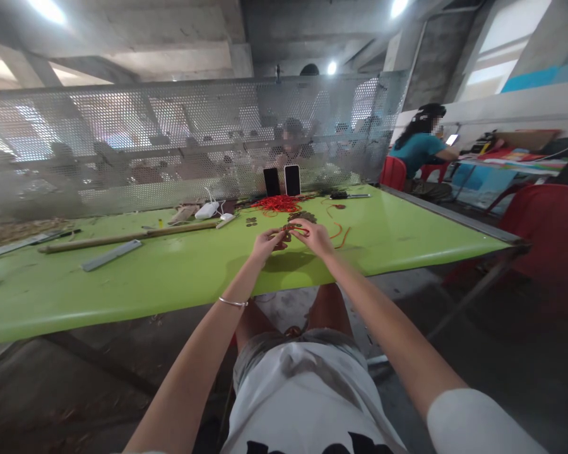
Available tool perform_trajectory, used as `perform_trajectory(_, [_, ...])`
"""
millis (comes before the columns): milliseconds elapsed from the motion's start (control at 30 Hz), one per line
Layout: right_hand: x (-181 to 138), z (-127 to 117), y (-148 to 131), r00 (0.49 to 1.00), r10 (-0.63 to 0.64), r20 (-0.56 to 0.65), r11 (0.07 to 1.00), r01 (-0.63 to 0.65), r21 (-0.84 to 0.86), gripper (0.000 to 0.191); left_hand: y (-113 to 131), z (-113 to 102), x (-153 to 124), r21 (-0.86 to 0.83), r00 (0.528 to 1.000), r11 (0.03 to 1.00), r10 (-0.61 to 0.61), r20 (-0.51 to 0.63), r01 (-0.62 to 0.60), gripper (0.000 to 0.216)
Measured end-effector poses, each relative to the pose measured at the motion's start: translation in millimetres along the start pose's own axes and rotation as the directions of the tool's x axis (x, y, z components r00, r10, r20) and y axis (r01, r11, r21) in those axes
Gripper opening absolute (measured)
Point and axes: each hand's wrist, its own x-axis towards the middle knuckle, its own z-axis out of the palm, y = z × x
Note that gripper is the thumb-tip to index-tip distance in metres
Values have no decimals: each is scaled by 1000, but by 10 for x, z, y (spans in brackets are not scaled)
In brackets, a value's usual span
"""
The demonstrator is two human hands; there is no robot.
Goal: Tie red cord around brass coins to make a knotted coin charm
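Observation:
Over the green table (208, 271) my two hands meet in front of me, fingers pinched. My left hand (266, 243) grips small dark coin-like pieces, partly hidden by the fingers. A short loop of red cord (303, 232) runs between the hands, and my right hand (316, 236) pinches it. Just behind the fingers lies a pile of brownish coin-like discs (307, 217). A few more discs (250, 221) rest to the left. Farther back is a heap of red cords (279, 203). Loose orange-red cord pieces (345, 238) lie to the right.
Two phones (292, 180) stand against a perforated metal screen (184, 139). Leftward lie a bamboo stick (127, 238), a flat metal bar (111, 255) and a white charger (207, 210). A dark tool (350, 195) is at the back right. Another person (419, 148) sits beyond the table's right end.

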Motion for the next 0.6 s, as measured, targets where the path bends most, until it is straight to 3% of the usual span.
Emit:
perform_trajectory(400, [-16,3,-34,995,-38,93,998,32,63,39,0,-17,5,19,994,998,62,-94,-61,21])
perform_trajectory(600, [-10,17,-7,994,-27,106,997,19,72,38,22,-4,-14,42,994,998,60,-88,-57,21])
